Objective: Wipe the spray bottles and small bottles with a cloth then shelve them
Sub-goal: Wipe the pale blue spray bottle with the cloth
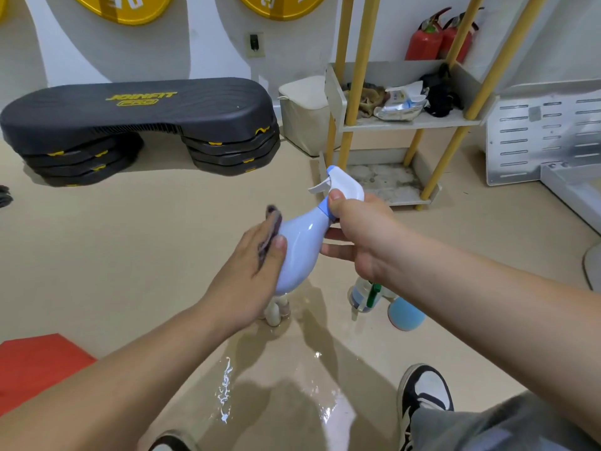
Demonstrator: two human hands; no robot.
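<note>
While the right hand (354, 229) holds the bottle (302, 245) up in the air by its thin neck, with thumb and fingers curled around it, the left hand (250, 268) hugs the cloth (271, 229) against the bottle's fat belly. Its thumb is in front and its other fingers are hidden behind. The bottle tilts, with its spray head toward the shelf (406, 125), which stands well apart at the back. The bottle looks smooth and shiny, so a hard rub could push it out of the right hand. It would then drop on the small bottles (275, 309) on the floor (162, 255) just under it and knock them over. The thumb sits near the trigger (320, 187), so a squeeze there could squirt by mistake. The floor near the shoe (422, 395) looks wet, so a step toward the shelf could slip. A clear bottle (362, 294) and a blue bottle (406, 314) wait under the right arm.
</note>
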